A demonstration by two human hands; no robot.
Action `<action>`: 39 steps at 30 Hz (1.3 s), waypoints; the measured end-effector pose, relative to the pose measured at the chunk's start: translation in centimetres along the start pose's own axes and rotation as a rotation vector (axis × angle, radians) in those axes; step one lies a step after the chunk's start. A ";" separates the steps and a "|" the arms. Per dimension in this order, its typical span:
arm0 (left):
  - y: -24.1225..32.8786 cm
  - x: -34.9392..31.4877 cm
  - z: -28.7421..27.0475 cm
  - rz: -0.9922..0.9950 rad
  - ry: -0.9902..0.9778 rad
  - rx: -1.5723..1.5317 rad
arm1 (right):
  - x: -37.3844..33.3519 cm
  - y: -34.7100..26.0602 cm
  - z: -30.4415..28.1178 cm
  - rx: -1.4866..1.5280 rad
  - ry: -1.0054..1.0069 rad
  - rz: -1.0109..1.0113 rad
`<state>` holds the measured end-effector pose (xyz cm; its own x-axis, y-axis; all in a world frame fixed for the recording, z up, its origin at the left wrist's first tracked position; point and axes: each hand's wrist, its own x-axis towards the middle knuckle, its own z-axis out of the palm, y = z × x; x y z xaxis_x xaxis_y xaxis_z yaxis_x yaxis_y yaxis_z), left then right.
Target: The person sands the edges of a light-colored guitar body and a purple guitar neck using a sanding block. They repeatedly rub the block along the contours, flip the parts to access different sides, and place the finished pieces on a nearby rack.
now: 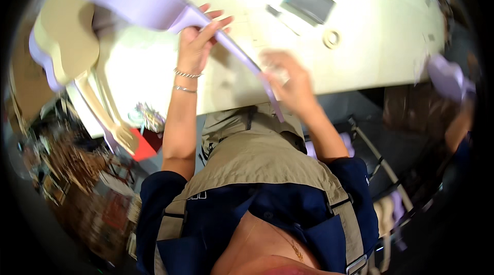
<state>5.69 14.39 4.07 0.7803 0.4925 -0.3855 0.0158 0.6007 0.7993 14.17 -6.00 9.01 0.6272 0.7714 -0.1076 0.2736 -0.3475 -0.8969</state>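
Note:
A small lilac guitar [131,2], with no strings to be seen, is held on its edge over the table. Its body points to the far left and its neck slants down toward my apron. My left hand [195,46] supports the neck close to the body, the thumb and fingers around it. Beside the lower part of the neck is my right hand [293,79], smeared by motion. Its fingers are at the neck's edge, but whether they grip it or hold something small is too blurred to tell.
On the pale table [370,48] lie a dark rectangular block [309,1], a thin-bladed tool [282,18] and a tape roll [332,38]. Cream and lilac guitars [69,33] lie at the left edge, near a red box [146,143]. Another person's arm [459,125] shows at far right beside a lilac guitar [446,78].

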 end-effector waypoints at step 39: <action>-24.7 -22.8 8.8 -0.928 -1.097 1.245 | -53.0 12.6 31.6 1.469 2.882 0.687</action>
<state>-6.98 -17.19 -2.84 0.2510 -0.5355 -0.8064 0.5923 -0.5740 0.5655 -38.68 -34.41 -10.18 -0.4096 -0.5400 -0.7352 0.4377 0.5908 -0.6778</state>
